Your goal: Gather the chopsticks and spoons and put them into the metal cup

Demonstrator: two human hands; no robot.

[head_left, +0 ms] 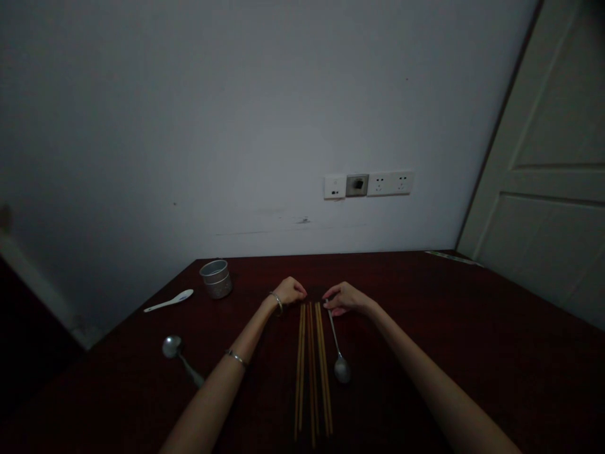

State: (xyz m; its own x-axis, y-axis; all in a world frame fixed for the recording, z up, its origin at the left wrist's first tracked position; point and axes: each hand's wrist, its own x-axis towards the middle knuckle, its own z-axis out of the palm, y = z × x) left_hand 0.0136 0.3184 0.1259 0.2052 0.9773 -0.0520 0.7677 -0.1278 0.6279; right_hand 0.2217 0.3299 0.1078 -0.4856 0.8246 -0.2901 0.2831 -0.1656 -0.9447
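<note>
Three bits sit untouched at left: metal spoon, white spoon, cup. My left hand curls at the far tips of the lined-up chopsticks, right hand likewise, can't tell if either pinches; second spoon just right of them

A dark red-brown table stands with its far edge against the wall. Down its middle, running from the near edge toward the far edge, a row of wooden chopsticks lies side by side, with a steel spoon just beside them on the right, its bowl toward the near edge and its handle pointing away. Toward the left edge lies a second steel spoon, and farther back a white spoon close to that edge. A small round metal tin stands near the far left corner, and a pale flat strip lies at the far right corner.
</note>
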